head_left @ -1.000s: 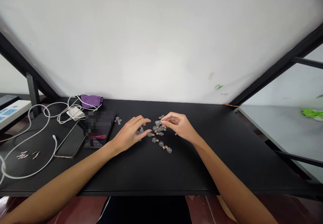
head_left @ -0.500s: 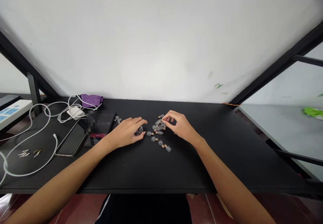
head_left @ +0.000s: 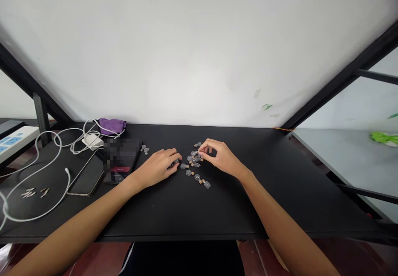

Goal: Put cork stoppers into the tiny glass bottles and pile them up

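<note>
My left hand rests on the table with its fingers curled round a few tiny clear glass bottles, partly hidden under the fingers. To its right lies a loose cluster of small corked glass bottles. At that cluster's right edge is my right hand, thumb and forefinger pinched together at the bottles; what sits between the fingertips is hidden. Nearer to me, a round corked bottle and a squarish corked bottle lie cork to cork. Another corked bottle is just beyond the right fingertips.
Clear small pieces lie behind my left hand. Two dark phones, one beside the other, are on the left, with a white cable, a charger, a purple pouch and small metallic pieces.
My left thumb and fingers have drawn closer together over the small glass bottles. My right hand's pinched fingertips have shifted slightly left and lower at the cluster. The camera view has shifted a little.
</note>
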A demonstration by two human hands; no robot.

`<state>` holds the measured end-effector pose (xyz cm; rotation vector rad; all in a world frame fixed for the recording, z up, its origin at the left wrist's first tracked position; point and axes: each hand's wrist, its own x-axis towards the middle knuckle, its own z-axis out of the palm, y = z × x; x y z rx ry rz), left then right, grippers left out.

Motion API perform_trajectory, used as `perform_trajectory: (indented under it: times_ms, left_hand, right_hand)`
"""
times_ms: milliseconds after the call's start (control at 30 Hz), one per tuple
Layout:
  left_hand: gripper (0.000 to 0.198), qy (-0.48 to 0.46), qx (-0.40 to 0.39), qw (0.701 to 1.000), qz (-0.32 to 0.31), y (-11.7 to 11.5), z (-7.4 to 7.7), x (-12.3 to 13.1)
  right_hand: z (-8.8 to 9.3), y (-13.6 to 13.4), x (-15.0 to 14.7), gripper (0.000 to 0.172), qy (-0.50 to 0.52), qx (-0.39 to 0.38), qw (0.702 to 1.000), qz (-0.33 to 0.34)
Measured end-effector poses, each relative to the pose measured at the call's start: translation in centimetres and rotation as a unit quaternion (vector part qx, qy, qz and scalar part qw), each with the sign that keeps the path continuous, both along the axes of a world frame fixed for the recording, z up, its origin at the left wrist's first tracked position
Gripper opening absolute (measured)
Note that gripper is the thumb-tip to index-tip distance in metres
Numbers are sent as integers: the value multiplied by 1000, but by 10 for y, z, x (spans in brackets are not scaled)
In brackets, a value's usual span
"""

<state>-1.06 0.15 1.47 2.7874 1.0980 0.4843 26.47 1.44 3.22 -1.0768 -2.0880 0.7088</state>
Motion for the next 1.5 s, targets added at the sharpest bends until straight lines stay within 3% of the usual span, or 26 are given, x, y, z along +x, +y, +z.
perform_trajectory:
  times_ms: [267, 400, 1133, 1500]
  left_hand:
    - [15, -16, -2, 1000, 1, -2, -3, 4]
    - [14, -9, -9, 1000, 5, -2, -5, 4]
    - [11, -72, -21, 997, -1, -1, -9, 6]
    - [12, -237, -33, 970, 50, 1, -19, 12]
  right_hand:
    - [14, 0, 22, 28, -8, -160, 986, 45]
    - [14, 2, 30, 29, -38, -205, 977, 56]
    - [3, 6, 26, 36, -81, -231, 968, 54]
    - [-1, 13, 33, 44, -42, -225, 973, 29]
